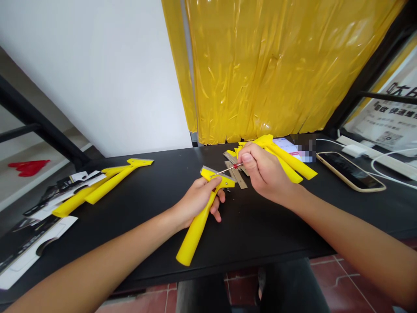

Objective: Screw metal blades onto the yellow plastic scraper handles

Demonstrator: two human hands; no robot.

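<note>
My left hand (199, 199) is closed round the neck of a yellow scraper (194, 230), whose wide head points away from me and whose handle slants toward the front edge. In my right hand (265, 174) is a thin screwdriver (226, 170) with a red collar; its handle is hidden in my fist. The shaft reaches left across to the scraper's head, its tip at or near a screw by my left thumb. Just behind my hands, flat metal blades (240, 174) lie on the black table (146, 226), with small screws beside the scraper head.
More yellow scrapers (288, 158) are piled behind my right hand. Others (110, 184) lie at left beside black-and-white packaging cards (35, 248). A phone (350, 171), a power strip (374, 154) and white cables are at right. Yellow plastic sheeting (276, 69) and a white panel (107, 78) stand behind the table.
</note>
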